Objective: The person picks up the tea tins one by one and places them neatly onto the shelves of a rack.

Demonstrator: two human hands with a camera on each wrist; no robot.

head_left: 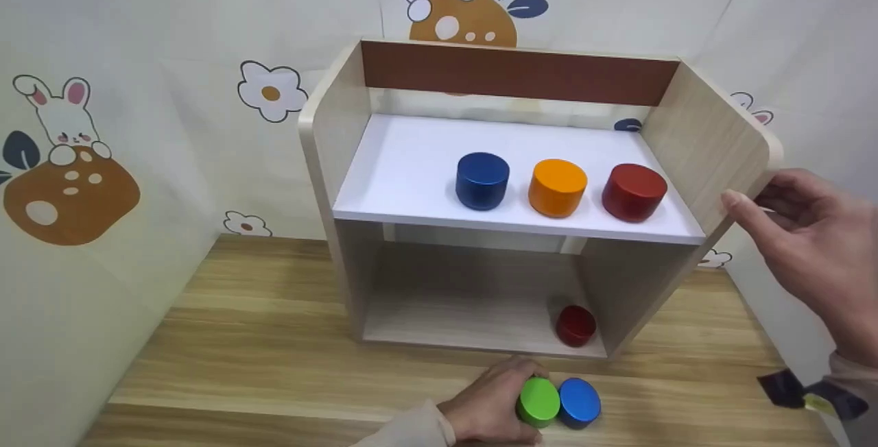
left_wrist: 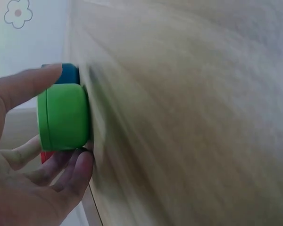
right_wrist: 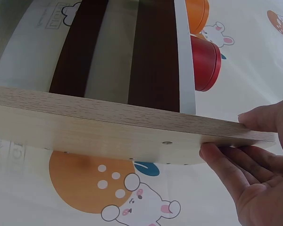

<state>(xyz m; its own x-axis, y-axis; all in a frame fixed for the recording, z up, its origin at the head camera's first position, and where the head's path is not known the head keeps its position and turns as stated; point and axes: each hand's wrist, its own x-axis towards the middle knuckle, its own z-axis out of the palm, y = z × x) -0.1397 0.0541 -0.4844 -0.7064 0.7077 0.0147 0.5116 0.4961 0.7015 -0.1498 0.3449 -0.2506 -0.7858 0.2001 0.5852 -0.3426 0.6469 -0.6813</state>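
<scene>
In the head view my left hand (head_left: 490, 402) grips a green round tin (head_left: 538, 402) on the table, thumb on one side and fingers on the other. A blue tin (head_left: 579, 403) stands right beside the green one. My right hand (head_left: 813, 241) pinches the front edge of the right side panel (head_left: 720, 152) of a small wooden shelf, as the right wrist view also shows. On its white upper board (head_left: 411, 166) stand a dark blue tin (head_left: 482, 181), an orange tin (head_left: 558, 188) and a red tin (head_left: 634, 192). Another red tin (head_left: 575, 325) sits at the lower level's right front.
The shelf stands on a wood-grain table (head_left: 260, 337), against a wall sheet (head_left: 192, 125) printed with rabbits and flowers. A brown back rail (head_left: 514, 73) runs across its top. A dark strap (head_left: 816, 395) lies around the right wrist.
</scene>
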